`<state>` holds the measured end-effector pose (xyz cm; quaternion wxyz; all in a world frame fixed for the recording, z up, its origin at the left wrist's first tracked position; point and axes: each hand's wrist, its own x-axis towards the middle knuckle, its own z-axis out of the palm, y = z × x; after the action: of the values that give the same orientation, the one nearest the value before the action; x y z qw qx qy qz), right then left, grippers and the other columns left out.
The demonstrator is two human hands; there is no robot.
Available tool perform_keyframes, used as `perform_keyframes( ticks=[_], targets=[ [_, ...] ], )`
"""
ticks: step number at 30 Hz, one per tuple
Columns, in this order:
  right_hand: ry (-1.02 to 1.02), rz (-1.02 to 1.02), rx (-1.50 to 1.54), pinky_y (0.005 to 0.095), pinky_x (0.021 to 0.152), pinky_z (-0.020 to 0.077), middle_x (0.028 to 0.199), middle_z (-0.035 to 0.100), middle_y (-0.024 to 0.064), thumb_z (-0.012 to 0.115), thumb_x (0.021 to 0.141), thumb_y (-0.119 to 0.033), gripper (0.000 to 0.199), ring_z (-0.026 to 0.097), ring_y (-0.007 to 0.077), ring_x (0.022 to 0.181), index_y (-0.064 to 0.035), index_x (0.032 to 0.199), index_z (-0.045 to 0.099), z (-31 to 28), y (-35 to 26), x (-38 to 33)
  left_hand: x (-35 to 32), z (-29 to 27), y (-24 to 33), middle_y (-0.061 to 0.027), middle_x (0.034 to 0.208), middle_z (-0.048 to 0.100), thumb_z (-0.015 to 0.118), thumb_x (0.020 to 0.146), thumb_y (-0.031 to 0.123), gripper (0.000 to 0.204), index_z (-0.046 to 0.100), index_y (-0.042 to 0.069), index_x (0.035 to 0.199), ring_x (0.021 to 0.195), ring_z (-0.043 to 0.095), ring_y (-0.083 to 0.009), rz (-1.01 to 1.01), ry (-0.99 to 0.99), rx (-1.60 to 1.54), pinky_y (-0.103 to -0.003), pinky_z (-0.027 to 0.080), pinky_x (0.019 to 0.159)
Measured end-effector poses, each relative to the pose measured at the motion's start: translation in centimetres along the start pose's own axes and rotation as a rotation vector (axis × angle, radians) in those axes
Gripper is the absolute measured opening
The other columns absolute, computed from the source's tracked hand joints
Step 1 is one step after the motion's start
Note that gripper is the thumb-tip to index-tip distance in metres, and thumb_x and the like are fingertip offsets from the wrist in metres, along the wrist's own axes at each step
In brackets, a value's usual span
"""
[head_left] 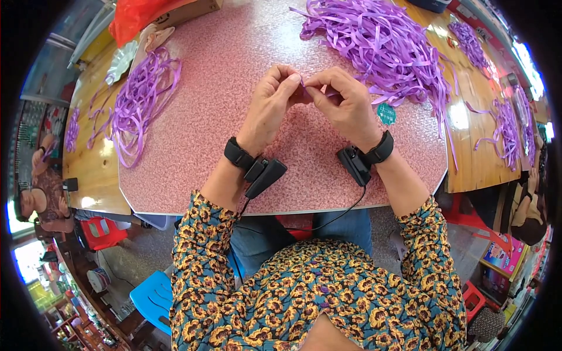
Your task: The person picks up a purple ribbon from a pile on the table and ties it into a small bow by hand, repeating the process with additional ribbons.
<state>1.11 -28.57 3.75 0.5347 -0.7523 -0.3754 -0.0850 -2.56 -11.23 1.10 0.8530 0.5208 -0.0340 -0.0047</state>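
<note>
My left hand [270, 104] and my right hand [349, 106] meet above the middle of the pink speckled table [234, 181]. Both are closed in a pinch, thumbs against fingers, on a small bit of purple ribbon [302, 82]. Most of that ribbon is hidden behind the fingers. Beyond my right hand lies a big heap of purple ribbons [380, 44], some strands trailing over the table's right edge. Off to the left is a smaller, looser bundle of purple ribbons [140, 105].
A green scalloped tag [386, 114] lies beside my right wrist. Wooden tables [462, 140] with more ribbons flank both sides. At the far left are a red plastic bag [132, 20] and a cardboard box [187, 10]. A blue stool [152, 298] stands near my left; people sit at both sides.
</note>
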Motion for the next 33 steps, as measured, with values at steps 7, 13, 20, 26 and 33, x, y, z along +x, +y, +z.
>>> perform_keyframes(
  ticks=[7, 13, 20, 26, 33],
  targets=[
    [0.065, 0.019, 0.081, 0.0199, 0.063, 0.0461, 0.091, 0.064, 0.0020, 0.067, 0.088, 0.001, 0.011, 0.058, 0.0054, 0.075, -0.0015, 0.099, 0.067, -0.1, 0.8, -0.1, 0.0, 1.0, 0.2, -0.0048, 0.093, 0.063, 0.055, 0.100, 0.016, 0.015, 0.056, 0.001, 0.105, 0.083, 0.063, -0.0108, 0.037, -0.029, 0.200, -0.026, 0.054, 0.077],
    [0.039, 0.216, 0.242, 0.0206, 0.074, 0.0507, 0.094, 0.067, 0.0022, 0.067, 0.092, -0.005, 0.016, 0.062, 0.0071, 0.085, -0.0002, 0.107, 0.066, -0.1, 0.7, -0.3, -0.1, 0.6, 0.3, -0.0039, 0.094, 0.063, 0.056, 0.100, 0.016, 0.018, 0.058, 0.001, 0.110, 0.085, 0.062, -0.0111, 0.096, -0.055, 0.292, -0.027, 0.053, 0.078],
    [0.041, 0.315, 0.396, 0.0230, 0.081, 0.0535, 0.098, 0.069, 0.0057, 0.065, 0.093, -0.006, 0.019, 0.065, 0.0099, 0.091, 0.0019, 0.110, 0.064, 0.0, 0.8, -0.3, -0.2, 1.0, 0.7, -0.0063, 0.098, 0.064, 0.055, 0.099, 0.012, 0.019, 0.058, -0.001, 0.112, 0.089, 0.063, -0.0131, 0.153, -0.044, 0.367, -0.027, 0.053, 0.081],
    [0.052, 0.361, 0.373, 0.0216, 0.079, 0.0527, 0.097, 0.069, 0.0050, 0.065, 0.094, -0.008, 0.017, 0.064, 0.0095, 0.089, 0.0016, 0.107, 0.066, 0.1, 1.1, -0.4, -0.5, 1.7, 0.8, -0.0078, 0.104, 0.062, 0.056, 0.097, 0.006, 0.020, 0.055, -0.001, 0.116, 0.095, 0.062, -0.0132, 0.212, -0.023, 0.365, -0.027, 0.052, 0.084],
    [0.002, 0.420, 0.481, 0.0170, 0.058, 0.0406, 0.086, 0.066, -0.0023, 0.066, 0.095, -0.019, 0.017, 0.051, 0.0014, 0.069, -0.0032, 0.102, 0.068, -0.5, 0.7, -0.1, -0.3, 1.6, 0.9, -0.0057, 0.103, 0.059, 0.062, 0.093, 0.000, 0.027, 0.053, 0.002, 0.119, 0.095, 0.059, -0.0115, 0.242, -0.048, 0.374, -0.024, 0.051, 0.086]
  ],
)
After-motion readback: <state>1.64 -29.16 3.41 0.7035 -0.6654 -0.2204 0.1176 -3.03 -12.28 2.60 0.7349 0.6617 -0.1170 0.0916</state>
